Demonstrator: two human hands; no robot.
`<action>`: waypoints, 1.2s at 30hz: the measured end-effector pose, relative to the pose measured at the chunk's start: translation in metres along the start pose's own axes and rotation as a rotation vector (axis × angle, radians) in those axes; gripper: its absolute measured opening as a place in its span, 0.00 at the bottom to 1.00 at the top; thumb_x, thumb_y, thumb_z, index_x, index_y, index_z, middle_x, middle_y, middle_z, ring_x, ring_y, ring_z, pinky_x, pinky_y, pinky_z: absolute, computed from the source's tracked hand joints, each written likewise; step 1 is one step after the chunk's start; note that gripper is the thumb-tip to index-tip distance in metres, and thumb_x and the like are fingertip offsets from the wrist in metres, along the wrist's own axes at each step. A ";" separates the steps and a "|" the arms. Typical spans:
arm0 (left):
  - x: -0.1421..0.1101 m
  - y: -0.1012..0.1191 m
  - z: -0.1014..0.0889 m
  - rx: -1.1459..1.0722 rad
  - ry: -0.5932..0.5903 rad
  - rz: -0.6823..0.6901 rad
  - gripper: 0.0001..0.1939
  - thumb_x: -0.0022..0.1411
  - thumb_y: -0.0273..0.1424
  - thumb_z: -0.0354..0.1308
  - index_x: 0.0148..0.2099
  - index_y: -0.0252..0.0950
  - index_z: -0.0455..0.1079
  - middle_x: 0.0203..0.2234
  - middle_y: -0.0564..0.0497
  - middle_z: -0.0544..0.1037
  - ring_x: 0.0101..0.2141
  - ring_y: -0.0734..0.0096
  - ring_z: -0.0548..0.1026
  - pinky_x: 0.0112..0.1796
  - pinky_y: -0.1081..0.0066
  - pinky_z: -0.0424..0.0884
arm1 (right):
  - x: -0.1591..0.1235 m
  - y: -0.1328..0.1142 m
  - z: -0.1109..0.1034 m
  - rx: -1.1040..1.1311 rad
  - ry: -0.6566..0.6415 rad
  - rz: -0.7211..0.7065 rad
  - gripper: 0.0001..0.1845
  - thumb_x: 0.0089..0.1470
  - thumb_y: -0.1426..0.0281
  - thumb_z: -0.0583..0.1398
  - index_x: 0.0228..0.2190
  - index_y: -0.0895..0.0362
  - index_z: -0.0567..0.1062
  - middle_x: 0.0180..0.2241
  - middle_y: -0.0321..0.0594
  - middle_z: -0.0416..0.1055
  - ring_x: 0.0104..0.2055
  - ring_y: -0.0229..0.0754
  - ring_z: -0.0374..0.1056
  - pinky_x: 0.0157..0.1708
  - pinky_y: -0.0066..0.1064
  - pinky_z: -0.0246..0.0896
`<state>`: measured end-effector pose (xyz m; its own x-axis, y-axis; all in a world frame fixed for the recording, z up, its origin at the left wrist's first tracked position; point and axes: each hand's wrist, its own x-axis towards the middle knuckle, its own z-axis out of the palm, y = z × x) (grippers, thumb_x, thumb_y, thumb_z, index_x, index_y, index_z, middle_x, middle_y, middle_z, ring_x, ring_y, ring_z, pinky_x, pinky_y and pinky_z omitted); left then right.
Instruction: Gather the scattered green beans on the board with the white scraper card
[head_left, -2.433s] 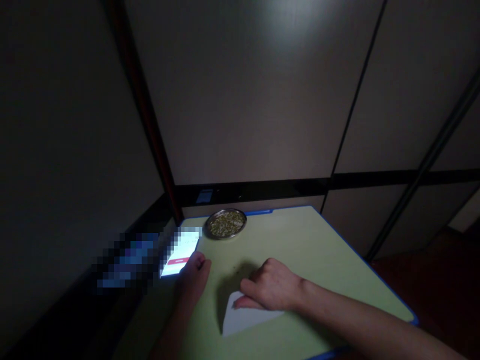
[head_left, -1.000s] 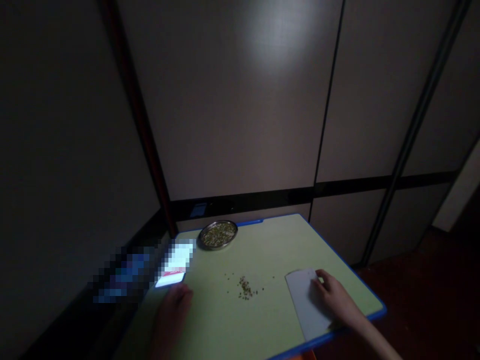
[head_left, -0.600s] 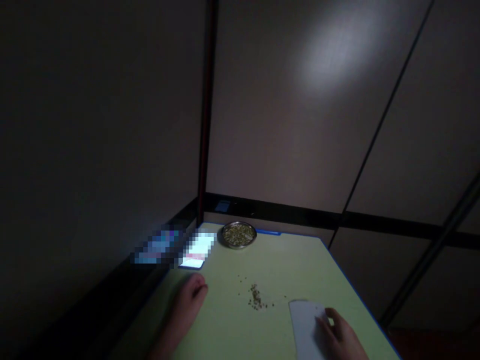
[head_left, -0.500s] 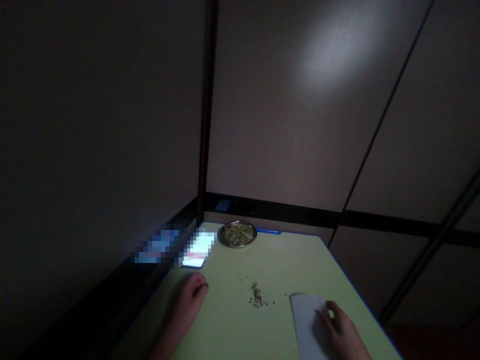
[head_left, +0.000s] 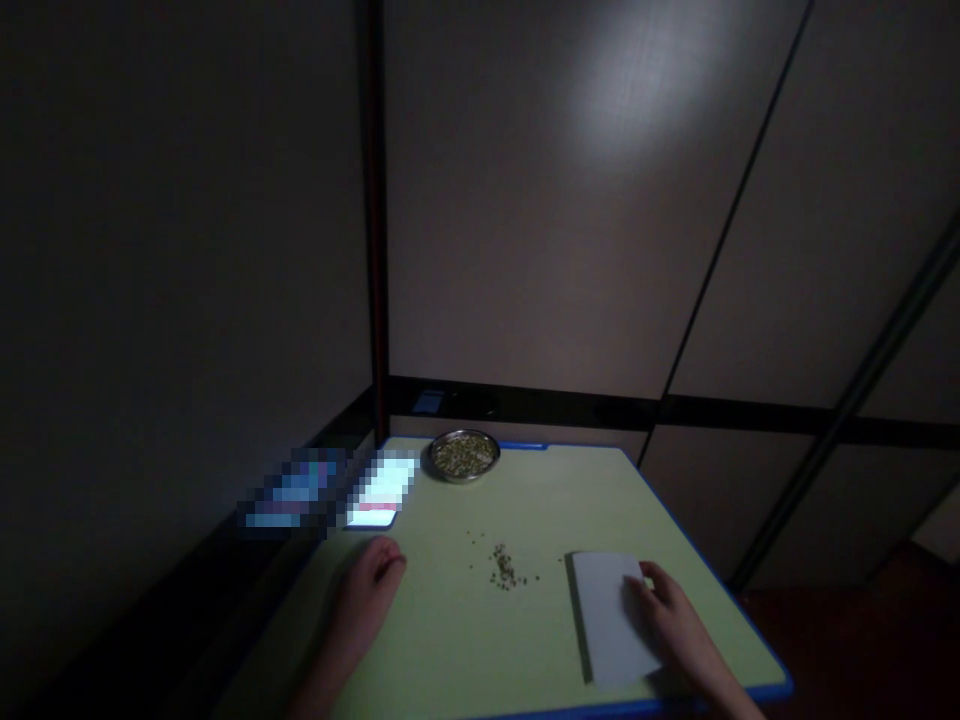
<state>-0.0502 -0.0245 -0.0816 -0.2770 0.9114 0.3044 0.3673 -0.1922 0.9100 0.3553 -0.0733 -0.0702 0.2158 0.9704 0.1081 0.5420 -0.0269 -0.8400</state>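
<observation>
Home-like room, dim — tall cabinet-like panels (head_left: 540, 250), small green blue-edged table (head_left: 570, 490) near them

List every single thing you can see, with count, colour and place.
Pale green blue-edged table: 1, green, lower centre
Round metal dish: 1, silver, table's far left
Small seed-like bits in the dish: too many to count, greenish and whitish
Loose small seed-like bits: uncounted, brownish, mid-table
White flat rectangular sheet: 1, white, table's right side
Lit rectangular screen: 1, white with red stripe, partly pixelated, left side
Slim blue bar: 1, blue, far table edge
Smooth wall panels: several, greyish, behind table
Floor: 1, dark red, right
Left hand: 1, bare, loosely curled near the screen
Right hand: 1, bare, at the sheet's right edge
</observation>
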 end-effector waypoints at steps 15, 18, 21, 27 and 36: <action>0.002 -0.008 -0.005 0.063 -0.059 0.008 0.08 0.48 0.37 0.51 0.25 0.39 0.59 0.18 0.58 0.63 0.23 0.73 0.64 0.25 0.74 0.61 | -0.003 0.011 0.003 -0.189 0.044 0.015 0.21 0.51 0.56 0.52 0.41 0.57 0.69 0.37 0.48 0.76 0.39 0.47 0.73 0.37 0.31 0.64; 0.002 -0.004 -0.007 0.101 -0.049 0.019 0.08 0.48 0.38 0.51 0.25 0.39 0.59 0.18 0.58 0.64 0.24 0.72 0.65 0.26 0.74 0.62 | -0.003 0.005 0.009 -0.220 0.018 0.013 0.20 0.52 0.58 0.52 0.42 0.58 0.69 0.37 0.49 0.76 0.39 0.48 0.73 0.37 0.32 0.64; 0.001 -0.001 -0.006 0.098 -0.038 0.026 0.08 0.47 0.38 0.51 0.25 0.39 0.59 0.18 0.58 0.64 0.24 0.72 0.65 0.27 0.74 0.62 | -0.004 0.003 0.017 -0.217 0.009 0.017 0.20 0.53 0.60 0.51 0.43 0.58 0.68 0.37 0.51 0.76 0.39 0.47 0.74 0.37 0.31 0.63; -0.002 0.001 -0.003 0.064 -0.028 0.002 0.08 0.46 0.38 0.51 0.25 0.39 0.59 0.18 0.59 0.62 0.22 0.73 0.64 0.25 0.73 0.62 | -0.008 0.001 0.039 -0.215 0.015 0.005 0.20 0.54 0.59 0.52 0.44 0.58 0.68 0.38 0.50 0.76 0.40 0.48 0.73 0.39 0.32 0.63; -0.003 0.004 -0.002 0.031 -0.027 -0.022 0.08 0.46 0.38 0.51 0.24 0.39 0.59 0.17 0.59 0.61 0.21 0.74 0.62 0.25 0.74 0.60 | -0.021 -0.023 0.061 -0.035 -0.005 0.030 0.18 0.54 0.57 0.51 0.38 0.57 0.69 0.34 0.46 0.76 0.35 0.44 0.73 0.34 0.29 0.63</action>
<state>-0.0495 -0.0284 -0.0781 -0.2613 0.9249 0.2761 0.3887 -0.1610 0.9072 0.2890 -0.0786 -0.0854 0.2288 0.9702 0.0802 0.5637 -0.0649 -0.8234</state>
